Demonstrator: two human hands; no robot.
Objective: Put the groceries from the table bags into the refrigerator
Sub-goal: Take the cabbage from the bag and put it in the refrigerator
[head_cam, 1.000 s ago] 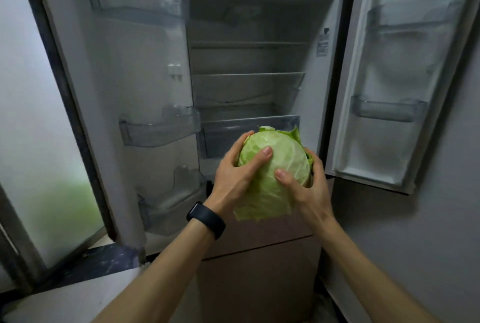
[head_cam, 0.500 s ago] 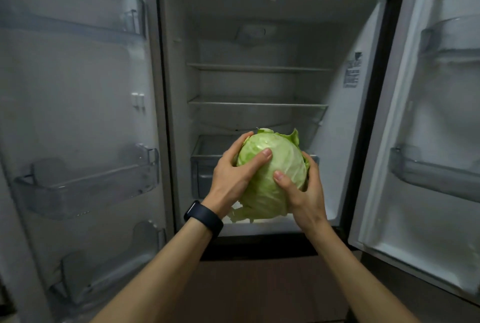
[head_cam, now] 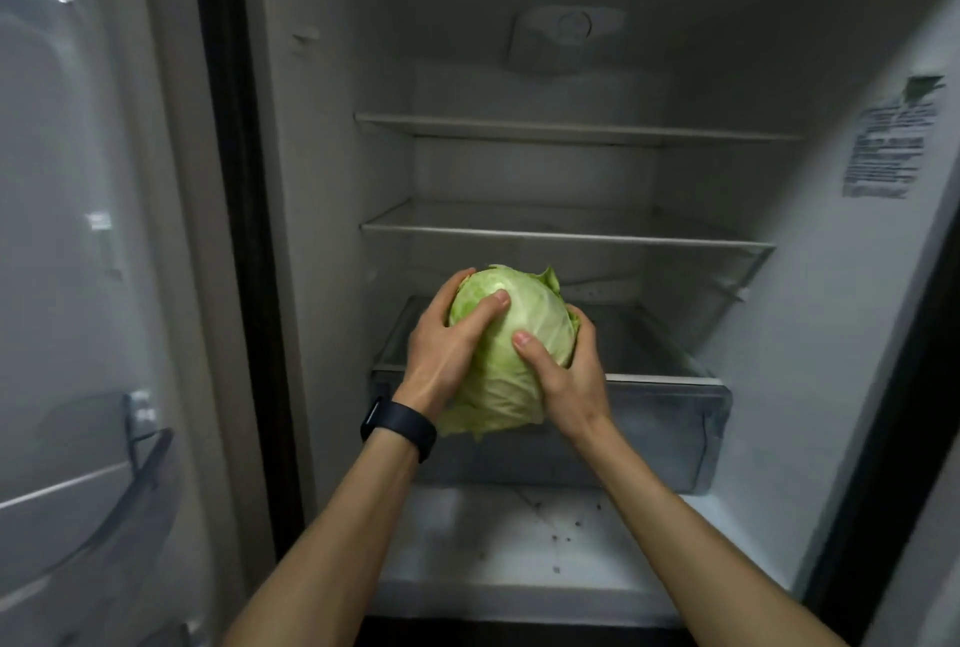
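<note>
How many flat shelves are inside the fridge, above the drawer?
2. The top shelf is high up in the fridge. The lower shelf is beneath it, just above the drawer and behind the cabbage. None seem hidden.

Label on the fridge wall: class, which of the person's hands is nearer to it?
Right. The right hand grips the right side of the cabbage, below and left of the label; the left hand grips its left side, farther away.
</note>
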